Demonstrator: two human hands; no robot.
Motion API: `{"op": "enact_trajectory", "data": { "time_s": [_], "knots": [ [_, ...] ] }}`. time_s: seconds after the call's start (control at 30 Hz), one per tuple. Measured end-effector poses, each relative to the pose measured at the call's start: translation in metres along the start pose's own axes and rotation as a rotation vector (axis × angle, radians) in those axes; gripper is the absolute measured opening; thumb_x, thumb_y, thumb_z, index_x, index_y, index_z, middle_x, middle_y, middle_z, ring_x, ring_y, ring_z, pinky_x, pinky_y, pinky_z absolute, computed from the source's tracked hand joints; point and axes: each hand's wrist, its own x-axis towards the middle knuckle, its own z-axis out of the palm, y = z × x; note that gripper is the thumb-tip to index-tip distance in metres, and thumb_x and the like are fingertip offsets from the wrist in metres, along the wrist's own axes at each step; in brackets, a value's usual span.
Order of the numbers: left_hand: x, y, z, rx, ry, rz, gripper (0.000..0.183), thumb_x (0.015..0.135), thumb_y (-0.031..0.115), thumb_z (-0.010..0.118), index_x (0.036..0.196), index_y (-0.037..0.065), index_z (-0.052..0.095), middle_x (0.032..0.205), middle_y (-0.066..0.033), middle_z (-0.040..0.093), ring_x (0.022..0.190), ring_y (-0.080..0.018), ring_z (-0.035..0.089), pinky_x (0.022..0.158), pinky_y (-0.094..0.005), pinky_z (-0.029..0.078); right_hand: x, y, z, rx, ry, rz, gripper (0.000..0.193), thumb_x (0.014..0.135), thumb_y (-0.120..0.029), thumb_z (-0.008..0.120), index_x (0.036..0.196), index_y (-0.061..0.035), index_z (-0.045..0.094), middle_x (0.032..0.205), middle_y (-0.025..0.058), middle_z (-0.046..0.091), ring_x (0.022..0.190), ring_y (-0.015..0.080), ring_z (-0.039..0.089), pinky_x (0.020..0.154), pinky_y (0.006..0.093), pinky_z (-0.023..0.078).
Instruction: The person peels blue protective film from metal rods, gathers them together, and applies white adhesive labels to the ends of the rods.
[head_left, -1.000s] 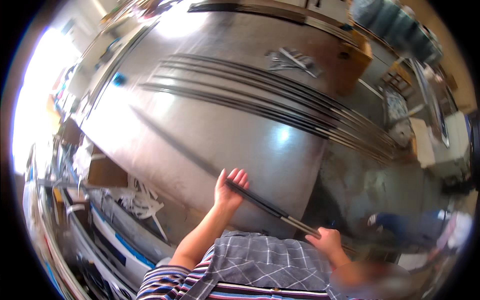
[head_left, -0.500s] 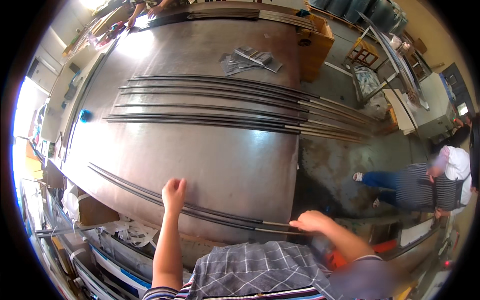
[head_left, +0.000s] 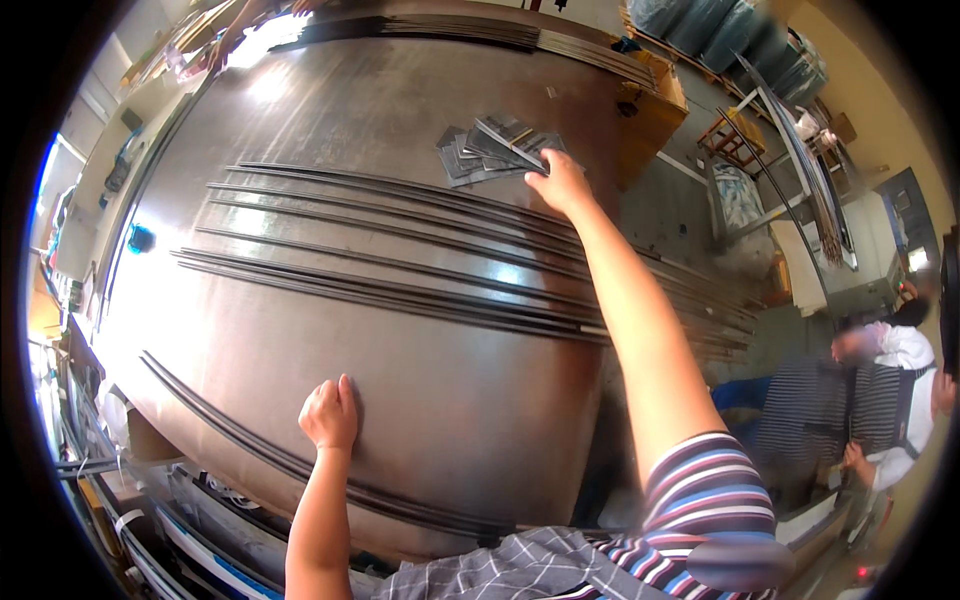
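Observation:
My right hand [head_left: 562, 187] reaches far over the metal-topped table [head_left: 400, 370]. Its thumb and fingers close around the near end of a narrow grey strip [head_left: 510, 143]. Beneath that strip is a loose pile of flat grey pieces [head_left: 462, 163]. Closer to me, my left hand [head_left: 330, 412] is curled into a fist above the tabletop; whatever it may hold is hidden. Two long dark rods [head_left: 230, 430] lie along the near edge, passing behind my left forearm. Several more long dark rods [head_left: 380, 219] run across the middle, partly under my right arm.
A bundle of dark rods [head_left: 460, 30] lies along the far edge. Another person's hand [head_left: 225, 45] shows at the far left. A blue round object [head_left: 140, 238] sits at the left edge. To the right are a wooden box [head_left: 650, 120], a metal rack [head_left: 800, 140] and a person in stripes [head_left: 885, 400].
My right hand has left the light ends of the near rods and gone forward to the grey pile, closing on a strip. My left hand has shifted slightly left and lower in view.

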Motion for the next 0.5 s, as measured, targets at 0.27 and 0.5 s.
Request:
{"op": "enact_trajectory", "data": {
  "time_s": [0.27,0.5],
  "knots": [
    [-0.006,-0.003,-0.003,-0.079,0.15,0.089,0.039,0.088,0.024,0.061,0.058,0.008,0.04,0.056,-0.0078,0.046,0.054,-0.0296,0.05,0.048,-0.0419,0.037,0.072,0.029,0.035,0.091,0.07,0.176,0.087,0.069,-0.038,0.079,0.137,0.0003,0.04,0.135,0.0205,0.048,0.124,0.0327,0.048,0.103,0.039,0.04],
    [-0.004,-0.004,-0.005,-0.105,0.159,0.123,0.039,0.087,0.023,0.062,0.058,0.008,0.04,0.057,-0.0082,0.046,0.054,-0.0296,0.05,0.049,-0.0416,0.037,0.091,0.066,0.009,0.156,0.25,0.007,0.065,0.069,-0.024,0.074,0.125,-0.0002,0.053,0.123,0.0199,0.057,0.113,0.0349,0.055,0.096,0.0382,0.045]
  ]
}}
